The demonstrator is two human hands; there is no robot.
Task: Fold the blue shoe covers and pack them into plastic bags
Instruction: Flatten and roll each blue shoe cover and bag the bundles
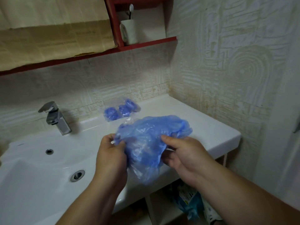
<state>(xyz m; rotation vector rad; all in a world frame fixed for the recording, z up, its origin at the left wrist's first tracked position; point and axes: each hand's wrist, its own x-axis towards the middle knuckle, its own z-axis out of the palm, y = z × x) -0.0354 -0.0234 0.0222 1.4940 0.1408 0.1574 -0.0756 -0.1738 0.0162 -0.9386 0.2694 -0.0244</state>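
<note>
A person stands at a white bathroom sink counter (pixel 211 127) and looks down at their own two bare hands, which hold a crumpled blue shoe cover (pixel 146 143) in the air just above the counter's front edge. The left hand (pixel 110 153) pinches the cover's left edge between thumb and fingers. The right hand (pixel 183 153) grips the right side, its thumb lying on top of the thin plastic and its fingers curled underneath. The cover is loose and wrinkled, part of it billowing up behind the hands and part hanging down between them. Farther back on the counter, near the wall, lie clear plastic bags (pixel 121 108) with small rolled blue bundles inside; they are well apart from the hands. To the left, the sink basin (pixel 32 176) sinks into the counter, with a round metal drain (pixel 77 175) and a smaller overflow hole (pixel 49 151). A chrome tap (pixel 55 117) stands at the back of the basin. Above, a red shelf (pixel 146 43) holds a white cup (pixel 129 31) with a toothbrush (pixel 130 11) standing in it, and yellowed newspaper (pixel 53 39) covers the area to its left. The walls are pale, patterned tile. Below the counter's right end, some blue packaging (pixel 188 203) sits in shadow.
</note>
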